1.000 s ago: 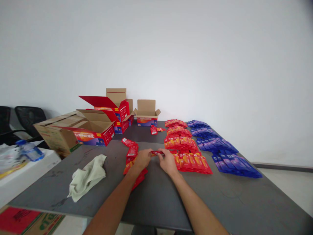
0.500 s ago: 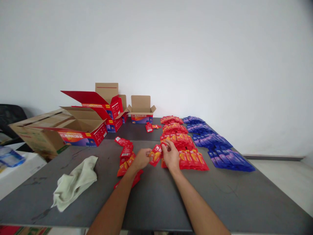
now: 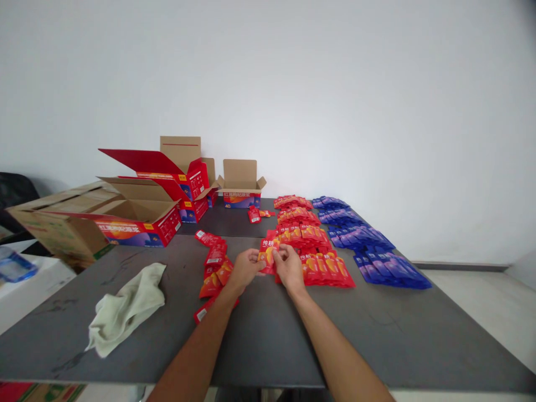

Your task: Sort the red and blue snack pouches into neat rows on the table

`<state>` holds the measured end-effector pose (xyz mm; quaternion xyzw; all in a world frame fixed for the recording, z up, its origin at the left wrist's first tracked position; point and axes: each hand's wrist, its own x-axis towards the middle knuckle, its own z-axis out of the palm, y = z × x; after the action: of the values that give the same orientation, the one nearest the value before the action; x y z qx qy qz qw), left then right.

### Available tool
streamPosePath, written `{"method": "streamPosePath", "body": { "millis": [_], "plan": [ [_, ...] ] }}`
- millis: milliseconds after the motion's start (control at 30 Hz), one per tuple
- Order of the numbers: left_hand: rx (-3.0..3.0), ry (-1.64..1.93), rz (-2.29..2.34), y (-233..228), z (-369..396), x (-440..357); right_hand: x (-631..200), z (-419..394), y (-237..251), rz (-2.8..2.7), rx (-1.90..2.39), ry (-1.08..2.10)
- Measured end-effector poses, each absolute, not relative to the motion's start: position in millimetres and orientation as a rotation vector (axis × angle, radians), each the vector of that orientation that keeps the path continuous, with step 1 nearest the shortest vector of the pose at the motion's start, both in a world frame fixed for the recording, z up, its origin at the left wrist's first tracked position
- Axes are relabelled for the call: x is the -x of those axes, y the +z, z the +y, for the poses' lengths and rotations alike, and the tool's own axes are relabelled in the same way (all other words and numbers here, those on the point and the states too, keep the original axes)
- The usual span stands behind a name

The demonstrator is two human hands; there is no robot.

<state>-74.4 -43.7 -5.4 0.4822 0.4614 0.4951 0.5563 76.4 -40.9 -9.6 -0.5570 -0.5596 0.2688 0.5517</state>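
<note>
Between my two hands is a red pouch [image 3: 268,252] with orange fruit printed on it, its front turned toward me. My left hand [image 3: 248,269] pinches its left edge. The fingers of my right hand [image 3: 288,267] close on its right edge. Just right of my right hand lies a near row of overlapping red pouches [image 3: 329,270], with more red rows [image 3: 299,235] behind it. Left of my left hand, several loose red pouches [image 3: 215,255] are strewn in a line, one partly hidden by my left forearm.
Blue pouches [image 3: 389,269] lie in rows on the right. A pale green cloth [image 3: 128,307] rests on the table [image 3: 268,346] at left. Open printed cartons [image 3: 138,231] stand at the back left, another box [image 3: 242,199] at the back, with a few red pouches [image 3: 254,214] before it.
The tilted pouch has been turned upright, and both hands now hold it at its edges. My left hand has shifted slightly toward the right hand. The view has tipped down a little.
</note>
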Motion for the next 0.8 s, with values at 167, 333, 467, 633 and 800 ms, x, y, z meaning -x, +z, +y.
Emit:
{"method": "streamPosePath", "body": {
  "millis": [167, 333, 467, 633, 800],
  "plan": [
    [-1.096, 1.3, 1.113, -12, -41, 59, -92, -56, -7, -1.58, 1.399, 0.584],
    [-1.199, 1.275, 1.11, -16, -45, 34, -119, -78, -7, -1.913, 1.421, 0.308],
    [-1.529, 1.156, 1.094, -16, -54, 10, -146, -89, -7, -1.901, 1.601, 0.215],
    [-2.047, 1.017, 1.26, -15, -69, -9, -167, -98, -11, -1.89, 1.706, 0.115],
    [-2.373, 0.839, 1.416, -16, -81, -19, -172, -104, -18, -1.891, 1.769, 0.039]
  ]
}}
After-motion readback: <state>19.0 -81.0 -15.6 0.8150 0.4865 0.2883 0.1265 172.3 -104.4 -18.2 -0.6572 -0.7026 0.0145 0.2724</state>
